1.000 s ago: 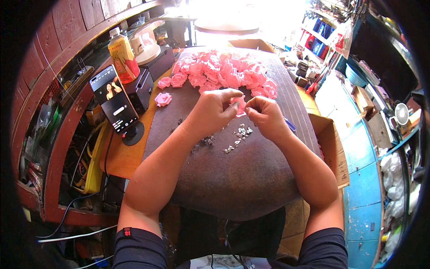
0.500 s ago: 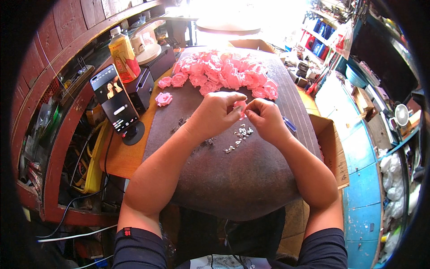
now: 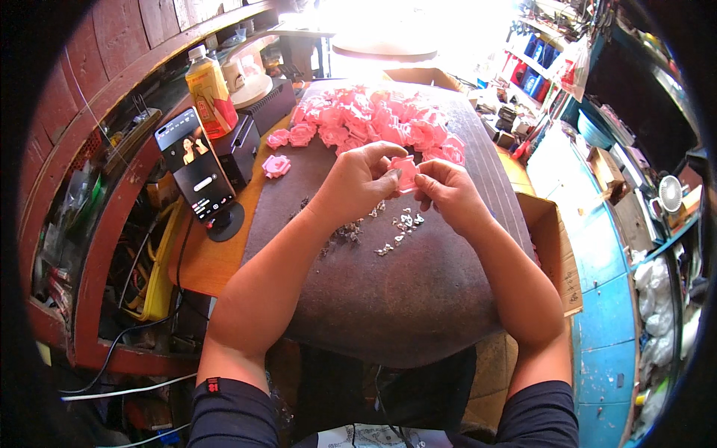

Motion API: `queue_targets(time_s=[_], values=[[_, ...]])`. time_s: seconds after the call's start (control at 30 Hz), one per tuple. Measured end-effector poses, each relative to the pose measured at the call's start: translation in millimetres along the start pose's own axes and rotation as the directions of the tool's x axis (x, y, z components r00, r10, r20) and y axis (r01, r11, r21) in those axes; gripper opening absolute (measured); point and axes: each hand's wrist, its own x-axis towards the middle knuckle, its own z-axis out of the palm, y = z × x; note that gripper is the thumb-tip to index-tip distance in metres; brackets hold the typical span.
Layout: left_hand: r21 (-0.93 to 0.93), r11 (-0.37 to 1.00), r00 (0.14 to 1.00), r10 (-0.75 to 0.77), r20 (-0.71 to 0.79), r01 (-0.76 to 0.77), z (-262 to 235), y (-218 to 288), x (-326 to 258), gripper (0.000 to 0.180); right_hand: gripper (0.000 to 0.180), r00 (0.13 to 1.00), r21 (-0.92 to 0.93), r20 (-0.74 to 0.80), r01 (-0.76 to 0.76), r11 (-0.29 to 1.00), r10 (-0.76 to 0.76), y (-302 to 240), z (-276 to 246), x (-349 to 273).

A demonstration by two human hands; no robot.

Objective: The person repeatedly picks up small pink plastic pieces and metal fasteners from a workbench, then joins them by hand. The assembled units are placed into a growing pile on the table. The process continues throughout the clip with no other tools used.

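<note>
Between my two hands, above the dark mat, is a pink flower-shaped plastic piece with its flat face toward me. My left hand pinches its left edge with thumb and fingers. The thumb and curled fingers of my right hand grip the right edge. Small shiny metal bits lie scattered beneath the hands, and darker small bits sit by my left wrist. Beyond the hands is a large heap of similar pink flowers. One pink flower lies apart on the left.
A lit phone leans on a round stand at the left, with a yellow-and-red drink bottle behind it. A cardboard box stands against the table's right side. Farther right are a blue surface and a small white fan.
The pink piece, mostly covered by my fingers before, now faces me in plain view. My right hand has turned and lowered slightly; a blue object beside it is no longer visible.
</note>
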Motion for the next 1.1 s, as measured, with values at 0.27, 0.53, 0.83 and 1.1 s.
queue_targets(time_s=[0.27, 0.53, 0.83, 1.1], values=[[0.24, 0.966, 0.992, 0.116, -0.05, -0.101, 2.0, -3.1, -0.7, 0.043, 0.008, 0.997, 0.116, 0.071, -0.034, 0.993, 0.025, 1.0, 5.3, -0.6], [0.262, 0.963, 0.994, 0.088, -0.063, -0.068, 0.8, -3.8, -1.4, 0.04, 0.007, 0.996, 0.101, 0.087, 0.018, 0.995, -0.027, 10.4, 7.5, 1.9], [0.24, 0.962, 0.986, 0.15, -0.068, -0.13, 4.1, 1.0, -2.9, 0.036, 0.005, 0.995, 0.019, 0.053, 0.084, 0.996, -0.085, 4.0, 8.8, -1.5], [0.308, 0.933, 0.969, 0.226, -0.098, -0.187, 5.6, -0.6, -1.7, 0.036, 0.01, 0.993, 0.158, 0.102, 0.037, 0.987, -0.053, -3.2, 3.7, -2.6]])
